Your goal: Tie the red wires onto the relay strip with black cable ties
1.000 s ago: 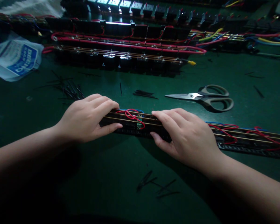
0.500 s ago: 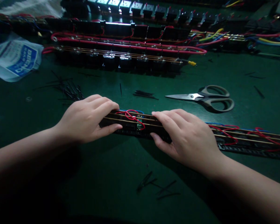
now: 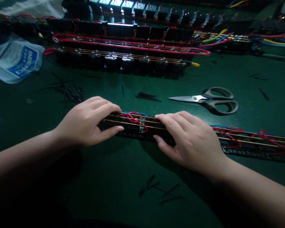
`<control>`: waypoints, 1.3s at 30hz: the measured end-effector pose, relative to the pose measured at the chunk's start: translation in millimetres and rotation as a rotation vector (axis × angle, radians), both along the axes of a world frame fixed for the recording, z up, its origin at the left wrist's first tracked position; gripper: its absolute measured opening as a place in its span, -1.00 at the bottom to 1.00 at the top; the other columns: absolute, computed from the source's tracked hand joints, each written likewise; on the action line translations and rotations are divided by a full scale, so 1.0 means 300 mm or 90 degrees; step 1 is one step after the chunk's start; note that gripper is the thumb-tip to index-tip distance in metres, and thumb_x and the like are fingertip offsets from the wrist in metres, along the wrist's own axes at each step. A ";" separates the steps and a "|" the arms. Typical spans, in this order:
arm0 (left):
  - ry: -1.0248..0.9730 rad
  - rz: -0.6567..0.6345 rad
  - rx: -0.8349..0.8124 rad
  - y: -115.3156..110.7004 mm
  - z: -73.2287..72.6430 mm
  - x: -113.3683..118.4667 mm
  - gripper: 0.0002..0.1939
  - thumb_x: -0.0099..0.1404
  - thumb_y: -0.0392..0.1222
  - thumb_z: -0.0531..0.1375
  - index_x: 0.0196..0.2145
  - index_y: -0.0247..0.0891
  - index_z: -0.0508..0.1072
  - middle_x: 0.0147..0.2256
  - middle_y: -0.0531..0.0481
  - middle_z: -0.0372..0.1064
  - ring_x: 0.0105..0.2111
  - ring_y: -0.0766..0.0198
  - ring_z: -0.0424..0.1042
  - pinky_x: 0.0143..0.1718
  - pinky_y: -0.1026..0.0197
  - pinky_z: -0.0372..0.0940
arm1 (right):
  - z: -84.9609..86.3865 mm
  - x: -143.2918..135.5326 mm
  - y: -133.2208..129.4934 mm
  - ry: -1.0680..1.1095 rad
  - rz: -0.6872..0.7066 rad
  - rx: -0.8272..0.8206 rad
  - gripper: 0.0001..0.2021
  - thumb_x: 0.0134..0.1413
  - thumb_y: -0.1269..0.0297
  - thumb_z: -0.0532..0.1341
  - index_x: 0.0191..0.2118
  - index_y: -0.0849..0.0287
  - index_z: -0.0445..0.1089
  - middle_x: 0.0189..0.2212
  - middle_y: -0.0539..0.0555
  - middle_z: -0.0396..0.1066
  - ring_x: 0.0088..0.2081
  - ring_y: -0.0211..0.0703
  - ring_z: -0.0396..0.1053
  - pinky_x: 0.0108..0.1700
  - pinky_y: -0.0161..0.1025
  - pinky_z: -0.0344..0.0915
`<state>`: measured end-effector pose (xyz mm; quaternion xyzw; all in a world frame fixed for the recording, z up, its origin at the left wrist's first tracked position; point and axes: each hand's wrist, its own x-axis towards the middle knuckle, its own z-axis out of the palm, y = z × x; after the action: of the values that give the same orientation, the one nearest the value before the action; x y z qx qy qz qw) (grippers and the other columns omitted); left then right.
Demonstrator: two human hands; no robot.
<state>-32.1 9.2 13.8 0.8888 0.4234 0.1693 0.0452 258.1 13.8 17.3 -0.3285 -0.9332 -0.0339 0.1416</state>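
A long black strip (image 3: 133, 126) with brass-coloured rods, red and blue wires and a small green circuit board (image 3: 142, 125) lies across the green table, running out of view at the right. My left hand (image 3: 87, 122) grips its left end, thumb on the near side and fingers over the far side. Right of the circuit board, my right hand (image 3: 192, 139) holds the same strip in a like grip. Scissors (image 3: 201, 98) with grey handles lie beyond my right hand, blades pointing left. Black cut pieces (image 3: 72, 91) are heaped just beyond my left hand.
More black pieces lie in a small bundle (image 3: 148, 96) and on the near table (image 3: 161, 190). Wired black assemblies (image 3: 133, 60) with red cable loops line the far side. A printed plastic bag (image 3: 19, 60) is at the upper left.
My left thumb and fingers have shifted very slightly to the left on the strip, showing a little more of its rods. My right hand holds almost the same place.
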 end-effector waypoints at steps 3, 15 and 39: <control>-0.033 0.019 -0.046 0.006 0.000 -0.006 -0.54 0.28 0.12 0.23 -0.13 -0.38 0.49 -0.24 -0.16 0.49 -0.24 0.12 0.46 -0.23 0.13 0.35 | 0.002 -0.001 -0.002 0.001 0.004 0.003 -0.63 0.21 0.21 0.16 0.01 0.40 0.39 -0.18 0.26 0.53 -0.23 0.11 0.42 -0.26 -0.04 0.32; -0.040 -0.086 -0.009 0.003 -0.009 0.007 -0.55 0.26 0.11 0.27 -0.17 -0.40 0.47 -0.27 -0.14 0.50 -0.26 0.17 0.47 -0.24 0.18 0.37 | 0.020 -0.002 -0.034 0.029 0.019 0.038 -0.63 0.19 0.23 0.18 0.00 0.43 0.39 -0.13 0.30 0.50 -0.14 0.13 0.40 -0.13 -0.02 0.32; -0.020 -0.137 -0.034 -0.010 0.004 0.020 -0.57 0.30 0.06 0.24 -0.11 -0.41 0.42 -0.24 -0.14 0.46 -0.24 0.20 0.42 -0.22 0.21 0.36 | 0.028 -0.018 -0.042 -0.005 -0.030 -0.130 -0.47 0.08 0.02 0.27 0.04 0.33 0.40 -0.08 0.25 0.50 -0.11 0.15 0.41 -0.13 0.04 0.37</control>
<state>-26.0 6.0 15.1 0.9248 0.3293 0.1659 0.0936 252.8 1.1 25.8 -0.3631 -0.9243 0.0566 0.1028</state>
